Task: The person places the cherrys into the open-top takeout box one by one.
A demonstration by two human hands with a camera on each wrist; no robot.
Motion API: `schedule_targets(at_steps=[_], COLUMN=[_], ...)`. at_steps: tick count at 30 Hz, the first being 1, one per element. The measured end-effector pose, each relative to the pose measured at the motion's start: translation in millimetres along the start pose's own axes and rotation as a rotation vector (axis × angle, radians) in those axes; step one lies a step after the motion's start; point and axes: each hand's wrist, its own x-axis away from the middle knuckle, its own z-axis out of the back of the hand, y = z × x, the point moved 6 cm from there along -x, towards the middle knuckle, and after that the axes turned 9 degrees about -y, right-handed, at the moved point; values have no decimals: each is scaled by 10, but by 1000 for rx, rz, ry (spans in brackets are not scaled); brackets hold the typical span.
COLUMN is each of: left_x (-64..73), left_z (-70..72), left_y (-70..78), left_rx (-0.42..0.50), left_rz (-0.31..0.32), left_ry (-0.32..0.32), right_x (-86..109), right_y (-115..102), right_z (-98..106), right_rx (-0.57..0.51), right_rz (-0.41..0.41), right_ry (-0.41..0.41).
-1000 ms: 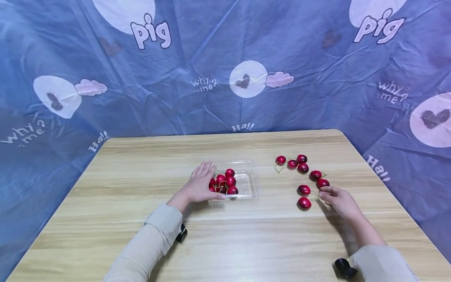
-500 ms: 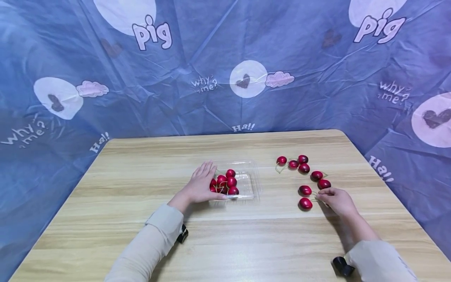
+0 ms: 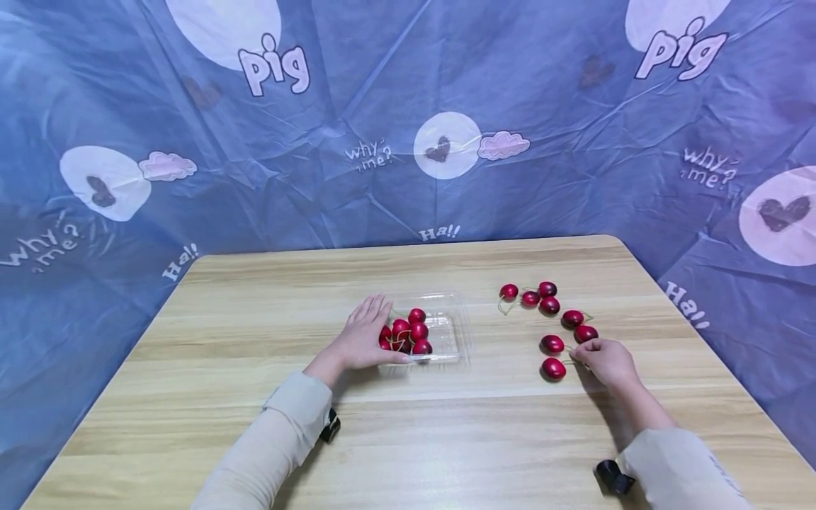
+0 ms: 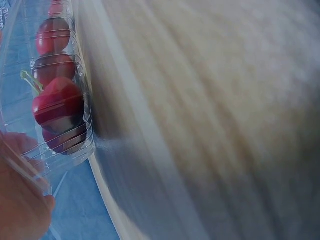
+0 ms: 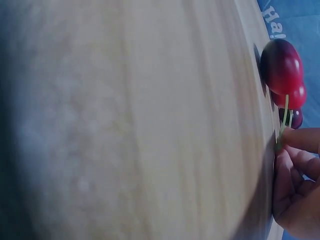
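In the head view, my left hand [image 3: 360, 340] rests over the left side of a clear plastic container [image 3: 451, 333], fingers straight and thumb along its near rim. Several red cherries [image 3: 418, 331] with green stems lie in the container; the hand hides part of them. Through its ridged wall, the left wrist view shows dark red cherries [image 4: 59, 102]. My right hand [image 3: 610, 363] pinches the joined green stems [image 5: 285, 122] of two cherries between thumb and fingertips. The far one [image 3: 552, 344] and the near one [image 3: 553, 368] lie left of the fingers, close to the table.
Beyond the right hand lie two more cherries [image 3: 572, 319]. A further group of cherries [image 3: 549, 305] lies farther back on the wooden table [image 3: 446, 439]. A blue printed cloth [image 3: 357, 205] hangs behind and beside the table. Black wrist devices [image 3: 614, 477] sit at both sleeves.
My right hand has shifted slightly left and its fingertips have closed on the stems of the two nearest cherries. The left hand and the container stay in place.
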Motion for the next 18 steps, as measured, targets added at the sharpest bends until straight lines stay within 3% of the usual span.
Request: schedule_targets(at_steps=[3,13,18], left_x=[4,-9,-20], left_z=[-2,-4,-7], left_y=[-1,5,5], left_rx=[0,44,45], left_rz=[0,-4,-6], left_ry=[0,7,7], right_x=[12,19,20], right_y=[10,112,130], right_z=[12,33,26], right_rx=[-29,-345,-432], right_rz=[6,31,41], right_ry=[-3,-52,-64])
